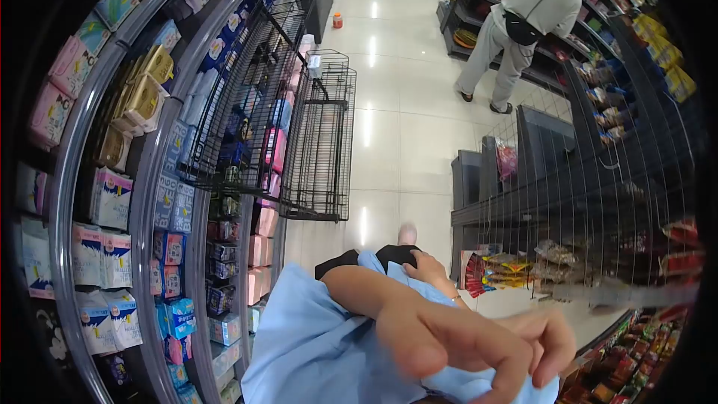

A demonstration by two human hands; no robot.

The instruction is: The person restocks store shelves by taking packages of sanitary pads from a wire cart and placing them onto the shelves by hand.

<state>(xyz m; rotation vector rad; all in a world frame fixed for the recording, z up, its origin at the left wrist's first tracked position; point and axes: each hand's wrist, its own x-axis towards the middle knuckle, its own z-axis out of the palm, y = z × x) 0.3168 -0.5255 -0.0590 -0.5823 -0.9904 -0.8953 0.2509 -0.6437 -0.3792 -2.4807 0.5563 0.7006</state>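
My left hand (475,340) is raised close to the camera, reaching across to the right in front of the light blue garment (321,344). Its fingers are bent and apart, with nothing visible in them. Lower down, my right hand (431,268) hangs near the black trousers (396,256), a thin band at its wrist. The fingers look loosely spread, and I see nothing held there. Neither hand touches the shelves.
Shelves (142,179) of packaged goods line the left, with black wire baskets (321,142) jutting into the aisle. A wire rack (553,217) with bagged snacks stands at right. A person (523,22) stands further up. An orange-red jar (337,21) is on the floor.
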